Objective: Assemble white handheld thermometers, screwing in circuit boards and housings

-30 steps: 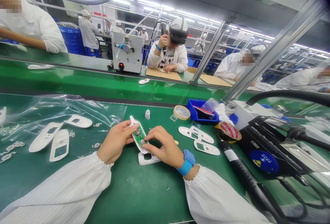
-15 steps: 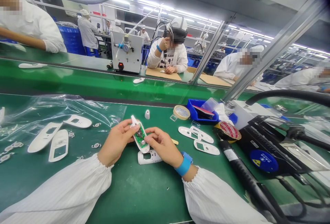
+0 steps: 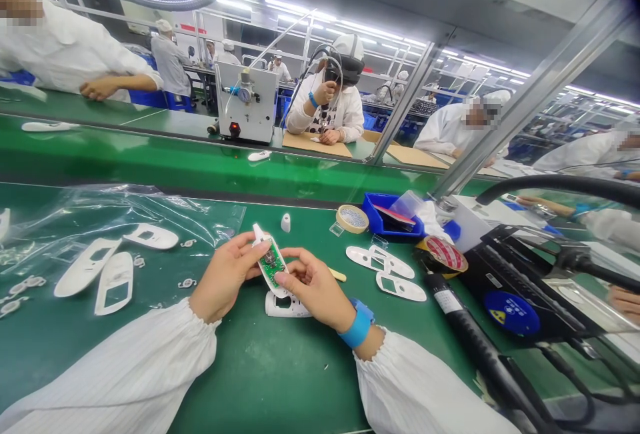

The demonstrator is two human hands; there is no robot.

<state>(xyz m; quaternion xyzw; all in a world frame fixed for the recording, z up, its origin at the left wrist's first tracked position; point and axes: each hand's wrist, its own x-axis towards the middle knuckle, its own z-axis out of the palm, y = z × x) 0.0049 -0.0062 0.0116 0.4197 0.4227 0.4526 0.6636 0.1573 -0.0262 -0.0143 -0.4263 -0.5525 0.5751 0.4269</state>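
My left hand [image 3: 223,275] is closed on the upper side of a white pointed plastic housing half, like that of an ear thermometer, with a green circuit board [image 3: 273,262] in it. The housing's narrow tip points up and away from me. My right hand [image 3: 320,289] grips its lower end, the thumb pressed on the board's bottom part. Below the held piece a white cover shell [image 3: 279,306] with a window lies on the mat, partly hidden by my right hand. Beyond the tip stands a small white cap [image 3: 285,223].
White shells [image 3: 114,284] and small clip-like parts [image 3: 188,283] lie left by a clear plastic sheet [image 3: 150,204]. More shells [image 3: 400,285] are right, near a tape roll [image 3: 353,218], a blue bin [image 3: 373,211] and a black machine [image 3: 500,287]. Co-workers sit across the green conveyor [image 3: 200,164].
My right thumb has shifted slightly down-left onto the board's lower end. White pieces on the conveyor have moved left. A co-worker's arm now shows at the far right.
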